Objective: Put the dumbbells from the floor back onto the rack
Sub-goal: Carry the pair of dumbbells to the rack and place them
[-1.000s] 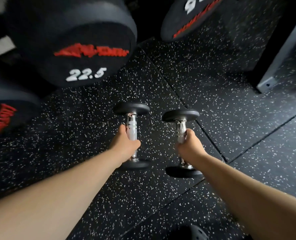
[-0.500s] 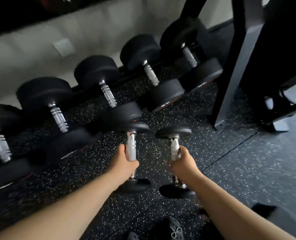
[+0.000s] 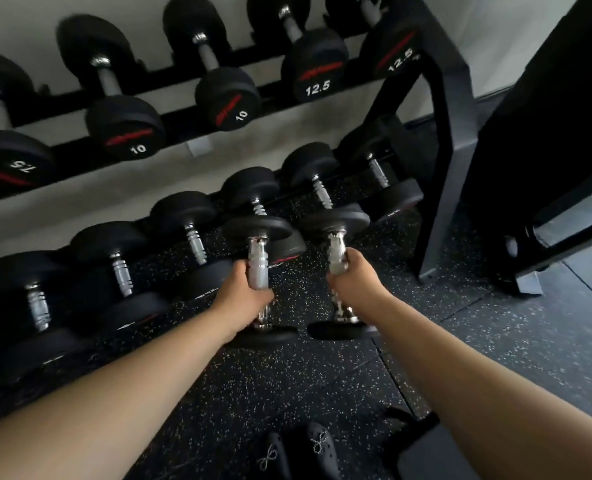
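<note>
Two small black dumbbells with chrome handles are off the floor, one in each hand. My left hand grips the handle of the left dumbbell. My right hand grips the handle of the right dumbbell. Both hang in front of the lower tier of the black rack, near its right end. The lower tier holds a row of several black dumbbells. On the upper tier rest heavier ones marked 10 and 12.5.
The floor is black speckled rubber tiling. The rack's right upright stands just right of my right hand. A dark machine frame fills the right side. My dark shoes show at the bottom, beside a dark pad.
Both dumbbells have been lifted from the floor and carried up toward the rack. The view has risen from the floor to show both rack tiers.
</note>
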{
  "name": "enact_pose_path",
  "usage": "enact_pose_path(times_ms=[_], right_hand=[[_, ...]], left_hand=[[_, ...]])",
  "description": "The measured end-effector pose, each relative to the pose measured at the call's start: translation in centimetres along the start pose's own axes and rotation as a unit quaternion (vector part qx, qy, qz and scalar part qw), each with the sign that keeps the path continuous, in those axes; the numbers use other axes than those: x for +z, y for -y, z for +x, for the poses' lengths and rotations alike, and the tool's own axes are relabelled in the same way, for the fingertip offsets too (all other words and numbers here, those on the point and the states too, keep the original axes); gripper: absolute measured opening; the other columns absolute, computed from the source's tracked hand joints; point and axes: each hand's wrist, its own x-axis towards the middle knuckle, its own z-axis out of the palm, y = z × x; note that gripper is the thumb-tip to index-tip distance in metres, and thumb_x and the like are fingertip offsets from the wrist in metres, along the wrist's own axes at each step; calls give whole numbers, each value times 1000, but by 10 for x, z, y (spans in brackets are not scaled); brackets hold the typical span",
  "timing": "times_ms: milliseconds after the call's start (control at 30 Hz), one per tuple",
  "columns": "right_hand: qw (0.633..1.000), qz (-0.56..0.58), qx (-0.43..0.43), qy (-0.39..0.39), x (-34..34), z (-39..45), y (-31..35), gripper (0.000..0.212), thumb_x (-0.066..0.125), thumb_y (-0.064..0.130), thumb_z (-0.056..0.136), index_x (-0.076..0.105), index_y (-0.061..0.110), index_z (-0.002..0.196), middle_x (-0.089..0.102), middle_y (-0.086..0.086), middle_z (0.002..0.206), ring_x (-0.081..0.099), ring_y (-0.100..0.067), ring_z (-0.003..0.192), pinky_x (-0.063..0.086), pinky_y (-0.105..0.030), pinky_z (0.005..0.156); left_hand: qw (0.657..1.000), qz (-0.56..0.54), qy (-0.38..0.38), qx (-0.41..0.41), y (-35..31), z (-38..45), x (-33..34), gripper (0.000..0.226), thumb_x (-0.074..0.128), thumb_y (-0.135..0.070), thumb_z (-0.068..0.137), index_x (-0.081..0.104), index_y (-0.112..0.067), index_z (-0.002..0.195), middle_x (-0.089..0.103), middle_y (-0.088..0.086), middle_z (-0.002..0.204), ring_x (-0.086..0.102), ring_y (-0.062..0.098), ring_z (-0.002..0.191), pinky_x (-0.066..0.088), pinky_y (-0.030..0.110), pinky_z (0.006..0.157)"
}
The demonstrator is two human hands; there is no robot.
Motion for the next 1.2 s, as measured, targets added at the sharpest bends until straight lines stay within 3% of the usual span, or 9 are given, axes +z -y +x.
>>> enact_pose_path(times_ms=[200,333,467,533,633,767,967,1133,1200], right_hand=[[998,-16,-34,50,9,-34,50,30,55,1,84,49,8,113,62,-6,91,57,-18,71,52,-36,61],[993,-44,-72,89,33,-57,88,39,57,5,83,51,9,122,63,-10,100,59,-22,82,52,-38,75],[981,-71,-123,132,74,-78,132,35,58,5,85,53,8,119,65,-13,103,61,-26,87,53,-40,75],[975,-79,-146,150,98,-90,152,31,57,4,85,54,10,115,65,-9,98,62,-22,83,55,-31,66],[962,-81,-172,195,142,-113,182,25,56,2,86,52,11,109,59,-3,87,55,-12,66,43,-12,40],[943,-103,-204,240,217,-149,210,33,57,3,87,51,6,120,59,-6,91,57,-18,72,50,-27,59],[922,-111,-216,300,338,-204,237,33,56,5,89,48,7,121,58,-9,94,58,-20,66,50,-32,55],[914,-123,-224,315,430,-236,253,37,56,9,90,46,7,125,60,-11,104,59,-15,66,55,-34,63],[912,-125,-229,317,462,-244,259,41,56,10,90,43,7,129,59,-11,104,58,-14,65,53,-32,61]], left_hand=[[996,-41,-72,-14,-6,-49,-59,47,71,-22,73,42,-22,110,56,-4,93,55,11,79,40,26,57],[989,-67,-132,-29,2,-82,-106,43,70,-21,73,43,-23,106,59,0,94,58,14,81,45,29,62],[975,-105,-194,-35,19,-114,-156,46,71,-18,72,44,-23,108,60,0,94,60,15,83,46,28,64],[968,-108,-224,-40,32,-132,-183,48,71,-19,69,45,-22,110,60,-1,95,58,14,84,44,28,65],[957,-122,-260,-53,57,-158,-224,49,70,-18,69,45,-24,110,59,-4,92,58,12,82,43,26,64],[941,-154,-292,-75,101,-194,-279,51,69,-16,69,46,-22,114,61,2,93,61,17,83,47,29,64],[914,-178,-347,-111,182,-246,-367,40,68,-17,73,48,-18,108,63,8,92,66,26,82,55,43,77],[895,-150,-403,-117,245,-277,-438,35,69,-25,79,50,-14,106,61,1,86,60,13,76,46,24,61],[892,-136,-413,-125,266,-283,-463,34,68,-27,80,50,-13,105,61,1,86,59,13,75,45,24,61]])
